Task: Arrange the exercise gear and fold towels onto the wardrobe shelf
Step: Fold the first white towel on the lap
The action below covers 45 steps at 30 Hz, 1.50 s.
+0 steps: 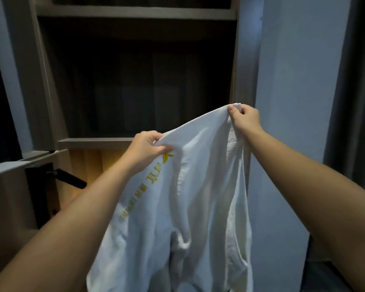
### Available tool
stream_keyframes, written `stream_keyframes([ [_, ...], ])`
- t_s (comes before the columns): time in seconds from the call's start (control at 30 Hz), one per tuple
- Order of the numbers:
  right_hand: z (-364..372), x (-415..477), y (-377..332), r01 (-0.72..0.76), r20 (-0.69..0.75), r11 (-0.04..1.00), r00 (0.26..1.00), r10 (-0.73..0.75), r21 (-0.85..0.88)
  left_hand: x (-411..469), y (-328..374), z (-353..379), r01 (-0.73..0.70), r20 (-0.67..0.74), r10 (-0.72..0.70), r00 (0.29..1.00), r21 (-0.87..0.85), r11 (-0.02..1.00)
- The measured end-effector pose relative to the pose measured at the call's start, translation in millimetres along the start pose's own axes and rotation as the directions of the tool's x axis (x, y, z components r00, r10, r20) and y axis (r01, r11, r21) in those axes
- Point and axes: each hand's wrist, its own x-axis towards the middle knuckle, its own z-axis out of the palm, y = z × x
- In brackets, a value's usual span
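Observation:
A white towel [198, 197] with yellow lettering hangs in front of me, held up by its top edge. My left hand [148, 147] grips the left part of that edge, fingers curled over the cloth. My right hand [243, 118] pinches the upper right corner, higher than the left. The towel drapes down in loose folds between my forearms and runs out of the bottom of the view. Behind it stands the open wardrobe, with a dark shelf [95, 142] just beyond my left hand.
An upper shelf [135, 13] crosses the wardrobe near the top. A pale wall panel [293, 102] rises on the right, a dark curtain [354, 102] beyond it. At the left sit a grey ledge [6, 167] and a black handle [70, 178] over a lit wooden panel.

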Motion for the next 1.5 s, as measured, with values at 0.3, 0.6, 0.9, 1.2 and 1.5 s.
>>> stream_keyframes([
  [0.3,-3.4,-15.0,4.2,-0.152,0.201,0.986,0.970,0.136,0.065,8.0,9.2,-33.0,-0.047,0.135,0.012,0.991,0.260,0.964],
  [0.6,-12.6,-73.4,12.5,-0.052,0.633,0.999,0.773,0.029,0.018,-28.2,-17.5,-14.5,0.023,0.267,-0.093,0.959,0.257,0.966],
  [0.9,1.9,-99.6,56.7,0.066,0.455,0.988,0.891,0.004,-0.138,-76.3,-72.0,26.2,0.183,0.566,-0.198,0.800,0.083,0.980],
  [1.2,20.2,-98.1,48.1,0.120,0.359,0.992,0.928,-0.102,-0.027,-139.9,-131.2,63.9,0.267,0.481,-0.318,0.817,0.173,0.948],
  [1.5,-13.6,-82.5,89.4,0.076,0.350,0.944,0.936,0.044,-0.320,-117.1,-111.3,56.2,0.125,0.018,-0.127,0.992,0.058,0.990],
])
